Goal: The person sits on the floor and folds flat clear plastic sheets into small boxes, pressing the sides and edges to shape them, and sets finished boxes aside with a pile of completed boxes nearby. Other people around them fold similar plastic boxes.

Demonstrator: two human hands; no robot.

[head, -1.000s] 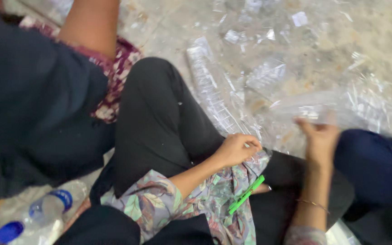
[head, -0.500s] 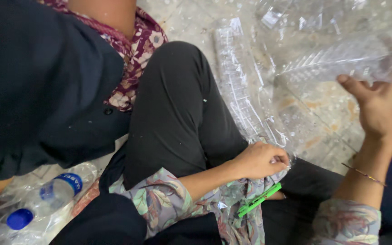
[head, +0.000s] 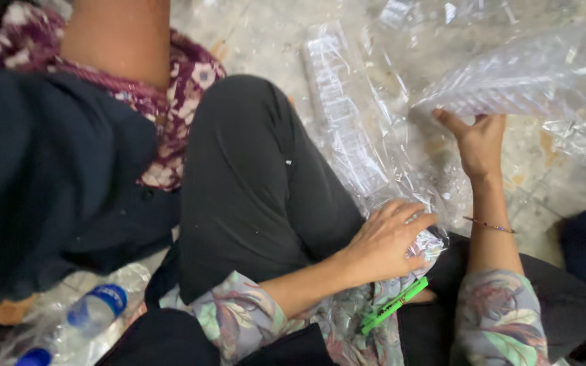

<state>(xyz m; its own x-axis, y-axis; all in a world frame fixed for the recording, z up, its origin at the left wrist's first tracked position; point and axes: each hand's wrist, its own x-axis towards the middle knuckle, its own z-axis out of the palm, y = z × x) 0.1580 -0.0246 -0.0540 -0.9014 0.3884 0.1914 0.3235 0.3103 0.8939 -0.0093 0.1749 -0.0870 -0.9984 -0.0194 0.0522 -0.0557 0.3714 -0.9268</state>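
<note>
1. Sitting on the floor [head: 266, 27], the person has a black-trousered knee [head: 252, 176] raised mid-frame; view looks down from the head.
2. Left hand [head: 384, 240] lies palm down, fingers [head: 412, 215] spread, pressing on crumpled clear plastic wrap [head: 423, 252] just right of the knee; touching it, not pinching.
3. Right hand [head: 479, 142] is raised farther right, thumb and fingers curled up under the near edge of a clear plastic tray pack [head: 510, 85]; grip looks like a loose hold on that edge, fingertips partly hidden by the plastic.
4. Thin bracelet [head: 488, 225] sits on the right wrist; both forearms wear floral sleeves [head: 503, 318].
5. Long clear ribbed plastic strip [head: 340, 115] lies on the floor between knee and right hand, running from far to near, ending close by the left hand.
6. Green clip-like stick [head: 395, 305] rests on the lap, just near of the left hand, beside it but not held.
7. Clear water bottle [head: 89, 312] with a blue cap lies near left on the floor, well apart from both hands.
8. Another person in dark top and maroon floral cloth [head: 191, 74] fills the left and far left.
9. More clear plastic scraps [head: 401, 13] litter the far floor.
</note>
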